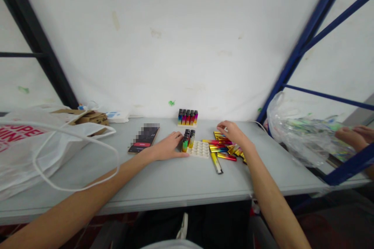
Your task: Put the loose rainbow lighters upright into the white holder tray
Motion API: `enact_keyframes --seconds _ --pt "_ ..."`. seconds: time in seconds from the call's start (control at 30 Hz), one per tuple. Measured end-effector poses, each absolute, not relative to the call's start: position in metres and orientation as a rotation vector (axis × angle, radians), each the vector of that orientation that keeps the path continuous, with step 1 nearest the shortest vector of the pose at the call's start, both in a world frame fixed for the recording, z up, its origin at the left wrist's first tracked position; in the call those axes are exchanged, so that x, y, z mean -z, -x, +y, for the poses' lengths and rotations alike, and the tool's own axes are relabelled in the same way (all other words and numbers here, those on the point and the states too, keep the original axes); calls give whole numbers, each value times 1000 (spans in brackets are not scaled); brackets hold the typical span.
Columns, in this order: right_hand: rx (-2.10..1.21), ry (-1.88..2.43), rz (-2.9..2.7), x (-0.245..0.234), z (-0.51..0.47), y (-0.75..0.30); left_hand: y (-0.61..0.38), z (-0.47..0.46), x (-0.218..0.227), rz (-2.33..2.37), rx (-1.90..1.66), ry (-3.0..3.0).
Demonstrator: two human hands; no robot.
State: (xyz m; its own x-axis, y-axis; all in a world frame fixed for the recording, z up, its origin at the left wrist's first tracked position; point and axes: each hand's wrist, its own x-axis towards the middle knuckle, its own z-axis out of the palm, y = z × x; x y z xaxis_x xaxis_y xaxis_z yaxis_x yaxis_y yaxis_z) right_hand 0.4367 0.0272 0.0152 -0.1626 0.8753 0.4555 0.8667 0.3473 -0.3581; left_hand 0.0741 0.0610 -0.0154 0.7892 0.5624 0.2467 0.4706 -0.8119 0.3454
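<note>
A white rack with round holes lies on the table, several metallic rainbow lighters with dark tops upright in its left part. My left hand is at the rack's left end, thumb stretched along the front edge and fingers apart behind; it is open and seems to touch the rack. Right of the rack lies a loose pile of lighters in yellow, red and blue. Over the back of this pile is my right hand, its fingers curved and apart. Nothing shows in them, though the fingertips are small in view.
A second, filled rack of lighters stands near the wall. A phone lies to the left, by a white plastic bag and a cable. At right are a blue metal frame, a clear plastic bag and another person's hands.
</note>
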Motion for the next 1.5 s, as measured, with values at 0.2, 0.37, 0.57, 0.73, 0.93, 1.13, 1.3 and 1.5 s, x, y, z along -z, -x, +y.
enact_keyframes --seconds 0.2,0.37,0.57,0.73,0.93,1.13,1.3,1.5 --pt "-91 1712 -1963 1 32 -477 -74 62 15 800 -478 -2719" --pt "-259 1632 -2029 3 38 -473 -74 64 18 771 -502 -2752" --pt "-133 1650 -2007 3 39 -467 -74 65 20 764 -516 -2766" --pt "-185 1551 -1800 -2 34 -449 -74 66 20 766 -503 -2770" --pt "-480 1232 -1718 -12 29 -411 -73 66 21 788 -490 -2764" --pt "-530 1193 -1638 -4 30 -374 -73 66 21 785 -485 -2760" --pt "-831 1027 -1646 3 26 -353 -73 66 23 742 -531 -2774" --pt "-845 1033 -1600 12 24 -338 -73 66 23 702 -566 -2794"
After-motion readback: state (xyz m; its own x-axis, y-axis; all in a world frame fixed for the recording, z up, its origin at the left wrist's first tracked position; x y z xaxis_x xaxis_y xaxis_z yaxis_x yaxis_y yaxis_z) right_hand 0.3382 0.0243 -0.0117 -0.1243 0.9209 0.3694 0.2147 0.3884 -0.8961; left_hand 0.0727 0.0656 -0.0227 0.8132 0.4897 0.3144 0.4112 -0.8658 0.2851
